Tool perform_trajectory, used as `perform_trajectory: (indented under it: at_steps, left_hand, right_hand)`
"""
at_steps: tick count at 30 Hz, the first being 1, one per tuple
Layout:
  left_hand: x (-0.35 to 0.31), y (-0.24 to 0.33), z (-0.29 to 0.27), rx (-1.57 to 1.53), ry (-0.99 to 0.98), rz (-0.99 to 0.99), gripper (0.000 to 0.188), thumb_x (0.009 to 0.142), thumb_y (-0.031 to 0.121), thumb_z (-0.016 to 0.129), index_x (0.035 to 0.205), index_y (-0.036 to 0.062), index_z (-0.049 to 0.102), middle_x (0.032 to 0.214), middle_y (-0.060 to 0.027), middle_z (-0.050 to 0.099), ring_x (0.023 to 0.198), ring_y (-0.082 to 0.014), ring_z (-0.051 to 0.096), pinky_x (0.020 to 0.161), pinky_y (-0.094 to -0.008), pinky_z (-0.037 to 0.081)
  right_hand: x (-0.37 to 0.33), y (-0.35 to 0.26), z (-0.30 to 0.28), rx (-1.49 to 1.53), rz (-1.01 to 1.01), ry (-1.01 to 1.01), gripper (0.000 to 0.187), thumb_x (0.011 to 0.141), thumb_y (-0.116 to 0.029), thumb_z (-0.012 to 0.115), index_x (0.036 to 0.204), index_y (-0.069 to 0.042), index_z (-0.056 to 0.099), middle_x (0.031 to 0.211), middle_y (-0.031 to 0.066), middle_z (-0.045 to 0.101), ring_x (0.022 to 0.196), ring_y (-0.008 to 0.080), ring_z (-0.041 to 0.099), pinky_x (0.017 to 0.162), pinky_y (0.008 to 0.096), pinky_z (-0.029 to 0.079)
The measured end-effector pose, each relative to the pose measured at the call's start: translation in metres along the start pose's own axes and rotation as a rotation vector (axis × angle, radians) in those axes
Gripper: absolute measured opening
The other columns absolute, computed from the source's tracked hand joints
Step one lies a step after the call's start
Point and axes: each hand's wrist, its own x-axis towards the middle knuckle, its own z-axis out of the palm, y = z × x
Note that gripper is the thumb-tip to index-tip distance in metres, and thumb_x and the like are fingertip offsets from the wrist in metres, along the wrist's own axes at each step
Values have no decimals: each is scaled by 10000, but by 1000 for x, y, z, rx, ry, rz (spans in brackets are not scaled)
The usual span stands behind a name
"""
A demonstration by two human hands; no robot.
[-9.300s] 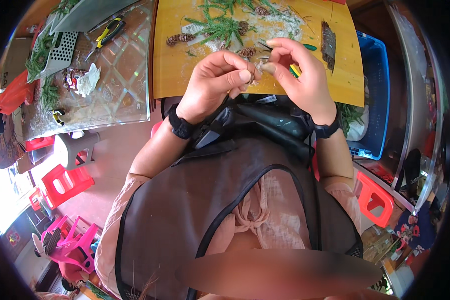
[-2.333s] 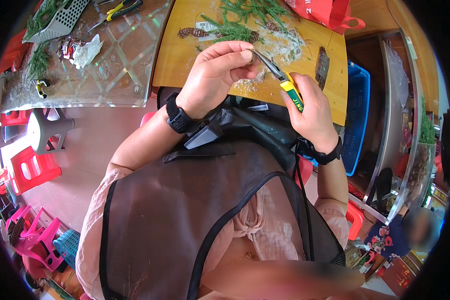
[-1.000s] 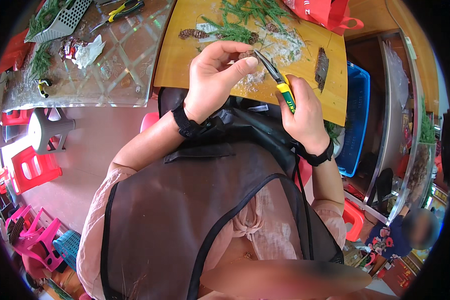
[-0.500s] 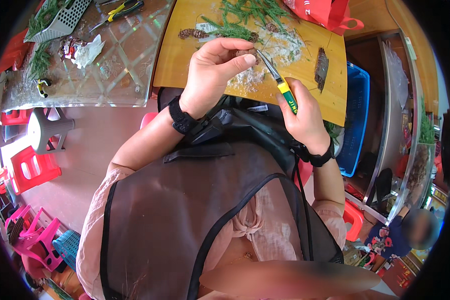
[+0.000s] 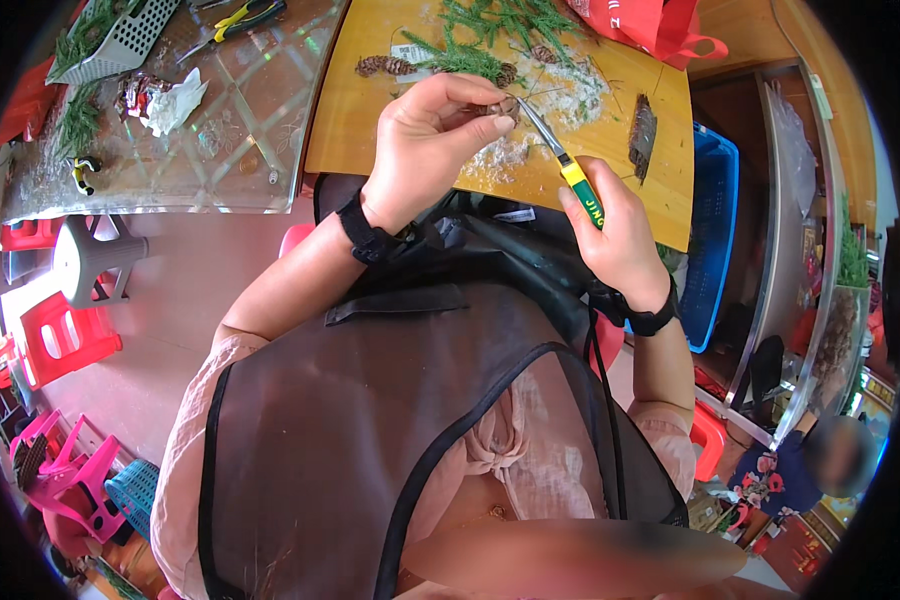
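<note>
My left hand (image 5: 425, 140) pinches a small brown pinecone (image 5: 503, 108) between thumb and fingers above the wooden table (image 5: 370, 135). The fingers cover part of the cone. My right hand (image 5: 622, 232) is wrapped round needle-nose pliers (image 5: 582, 187) with green and yellow handles. Their narrow jaws reach up and left to the cone beside my left fingertips. A thin wire seems to stick out near the tips, but whether the jaws grip it I cannot tell. Just beyond my hands lie a green fir sprig (image 5: 467, 62) and more pinecones (image 5: 385, 66).
White flakes (image 5: 575, 95) are scattered over the tabletop. A dark strip bundle (image 5: 643, 138) lies near its right edge, with a red bag (image 5: 645, 30) behind. Another pair of pliers (image 5: 235, 25) rests on the glass-topped table (image 5: 240, 130). A blue crate (image 5: 712, 240) stands at the right.
My right hand has shifted slightly right, and the pliers are turned a little. Their tips stay at the pinecone, which my left hand still holds in nearly the same place.
</note>
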Motion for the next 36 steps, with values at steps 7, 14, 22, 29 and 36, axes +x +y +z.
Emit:
perform_trajectory:
  at_steps: [7, 14, 22, 29, 36]
  left_hand:
    - [2, -10, 1, 119, 47, 51, 198, 844, -27, 711, 1028, 0, 641, 990, -59, 684, 928, -103, 647, 839, -241, 536]
    - [4, -8, -4, -7, 67, -155, 200, 859, -8, 703, 1041, -8, 621, 994, -76, 681, 918, -117, 654, 847, -254, 543]
    - [4, -2, -4, -390, -46, -380, 144, 916, 21, 637, 1056, 14, 604, 992, -101, 681, 944, -194, 672, 859, -310, 553]
    - [6, 6, -7, -548, -126, -503, 128, 939, 35, 606, 1067, 24, 599, 991, -113, 679, 943, -218, 675, 858, -323, 554]
    - [-1, 2, -4, -483, -183, -412, 176, 937, 24, 596, 1110, 53, 608, 1068, -121, 673, 936, -217, 673, 851, -319, 541]
  right_hand:
    - [2, -5, -15, 108, 155, -159, 353, 958, -261, 594, 1178, 7, 523, 979, 176, 614, 875, 302, 616, 795, 342, 472]
    - [14, 38, -15, 170, 208, -125, 422, 954, -309, 590, 1233, -2, 512, 1071, 172, 626, 990, 290, 605, 888, 344, 452]
    - [38, 68, 7, -612, 206, -131, 556, 898, -381, 630, 1314, -36, 503, 1270, 197, 568, 1145, 368, 546, 963, 420, 440]
    - [62, 34, -16, -375, -379, 225, 587, 821, -176, 720, 1359, -83, 503, 1311, 134, 554, 1167, 332, 528, 1000, 406, 415]
    - [71, 3, -19, -176, -536, 288, 263, 787, -54, 724, 1040, -57, 651, 1063, 96, 644, 1013, 303, 587, 901, 388, 464]
